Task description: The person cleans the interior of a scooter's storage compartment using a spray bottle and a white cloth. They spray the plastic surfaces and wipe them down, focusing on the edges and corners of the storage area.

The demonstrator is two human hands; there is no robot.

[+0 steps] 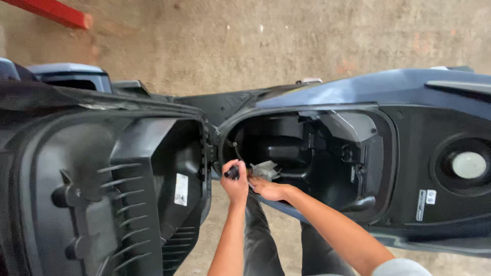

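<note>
Screwdriver (232, 171), or something a lot like one: a black handle sticks out of the top of the left hand (235, 185), and a thin dark shaft runs up from it toward the hinge area at the front lip of the scooter's storage compartment (327, 153). Honestly the tip is lost in the shadow, so what it touches is anyone's guess. That left hand is clenched tight around the handle, knuckles toward the camera.

The right hand (270, 190) sits just beside it, resting on the compartment's near rim with fingers stretched toward a crumpled, pale grey bit (265, 169) lying at the edge of the tub. Whether the fingers actually pinch that bit or only touch it can't be told; it's blurry and half covered by the hand. What the grey bit is stays unclear too, maybe plastic or cloth.

The seat (102, 189) is flipped up on the left, showing its ribbed black underside with a small white sticker (181, 189); its far end is cut off by the frame. Inside the tub everything is dark moulded plastic, details mostly swallowed by shadow. On the right there's a round filler cap (469, 165) set in the black panel, with blue bodywork (368, 87) above. Bare concrete floor (255, 41) behind, and a red bar (53, 11) clipped at the top left corner. The person's dark trousers (261, 240) show between the arms.
</note>
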